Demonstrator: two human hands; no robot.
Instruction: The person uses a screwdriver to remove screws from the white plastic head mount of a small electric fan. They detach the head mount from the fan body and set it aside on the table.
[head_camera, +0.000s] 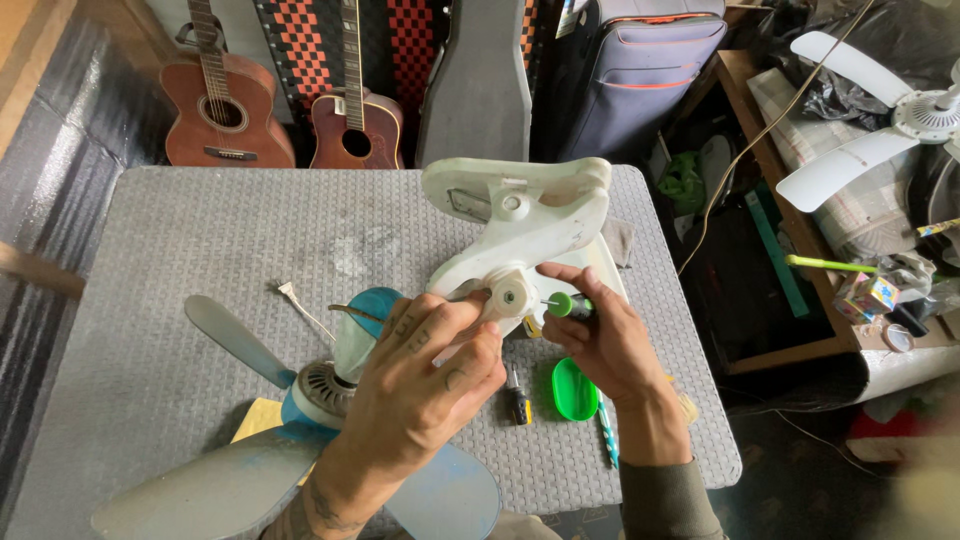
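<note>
A white plastic fan base (530, 215) lies tilted on the grey mat table (200, 260). My left hand (425, 375) grips its round pivot end (508, 296) from the left. My right hand (605, 340) holds a green-handled screwdriver (562, 304), its tip pointing left at the pivot. A blue-grey fan blade assembly with its motor hub (320, 385) sits under my left forearm.
A green oval cap (574, 388), a small yellow-and-black screwdriver (517, 400) and a striped stick (608, 440) lie near the table's front. Two guitars (225, 100) and cases stand behind. A white fan (900, 125) and clutter fill the right side.
</note>
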